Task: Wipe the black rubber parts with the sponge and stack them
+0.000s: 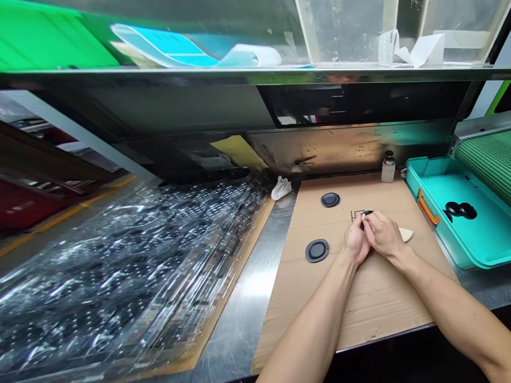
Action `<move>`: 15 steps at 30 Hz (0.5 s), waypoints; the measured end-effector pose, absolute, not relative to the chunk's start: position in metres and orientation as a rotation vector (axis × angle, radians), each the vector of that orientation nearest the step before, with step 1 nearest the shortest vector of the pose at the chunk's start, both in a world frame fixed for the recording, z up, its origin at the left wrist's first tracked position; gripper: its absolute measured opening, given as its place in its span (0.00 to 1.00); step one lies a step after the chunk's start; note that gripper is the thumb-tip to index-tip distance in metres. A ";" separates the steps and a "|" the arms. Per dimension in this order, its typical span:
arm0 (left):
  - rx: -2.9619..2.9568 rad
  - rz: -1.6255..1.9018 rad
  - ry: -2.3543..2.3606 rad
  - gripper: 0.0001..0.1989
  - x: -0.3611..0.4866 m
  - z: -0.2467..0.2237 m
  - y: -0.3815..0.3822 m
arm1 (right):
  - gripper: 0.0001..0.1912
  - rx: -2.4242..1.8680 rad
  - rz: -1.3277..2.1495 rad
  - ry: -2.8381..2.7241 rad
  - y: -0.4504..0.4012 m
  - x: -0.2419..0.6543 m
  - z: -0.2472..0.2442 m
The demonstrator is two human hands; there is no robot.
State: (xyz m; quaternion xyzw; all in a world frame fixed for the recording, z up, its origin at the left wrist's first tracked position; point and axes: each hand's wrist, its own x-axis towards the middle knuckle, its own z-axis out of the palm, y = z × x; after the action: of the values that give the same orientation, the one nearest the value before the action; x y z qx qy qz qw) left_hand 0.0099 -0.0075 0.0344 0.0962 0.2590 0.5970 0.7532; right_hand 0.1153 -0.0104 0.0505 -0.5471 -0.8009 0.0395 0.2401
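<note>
My left hand (357,239) and my right hand (382,234) meet above the cardboard sheet (383,298). Both are closed around a small black part (366,214), which the fingers mostly cover, so its full shape is hidden. A bit of something white shows at the fingertips. To the left of my hands, two round dark discs (317,250) (330,200) lie flat on the cardboard, one nearer and one farther away. A pale, pointed flat piece (406,234) sticks out from beside my right hand.
A teal bin (479,234) with an orange handle stands at right, holding several black round parts (461,210). Behind the hands is a small bottle (388,167). Stacked clear plastic trays (120,276) fill the left. A crumpled white cloth (281,188) lies between. A metal shelf (239,76) runs overhead.
</note>
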 end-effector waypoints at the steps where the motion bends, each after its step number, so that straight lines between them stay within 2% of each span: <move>1: 0.206 1.312 0.567 0.20 0.012 0.034 -0.008 | 0.13 -1.526 0.079 -2.182 -0.010 0.114 0.052; 5: 0.208 1.360 0.584 0.20 0.013 0.033 -0.008 | 0.13 -1.667 0.078 -2.195 -0.010 0.114 0.055; 9: 0.229 1.341 0.583 0.20 0.013 0.030 -0.007 | 0.11 -1.518 0.200 -2.255 -0.011 0.115 0.055; 12: 0.255 1.366 0.594 0.17 0.015 0.029 -0.007 | 0.14 -1.669 0.090 -2.130 -0.010 0.115 0.056; 15: 0.242 1.382 0.639 0.18 0.010 0.030 -0.005 | 0.14 -1.791 0.101 -2.157 -0.010 0.118 0.058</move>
State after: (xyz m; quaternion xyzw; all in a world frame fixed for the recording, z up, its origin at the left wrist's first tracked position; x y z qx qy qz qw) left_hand 0.0095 -0.0048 0.0302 0.1096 0.2887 0.6244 0.7175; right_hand 0.1184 -0.0103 0.0583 -0.6294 -0.7580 0.0354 0.1675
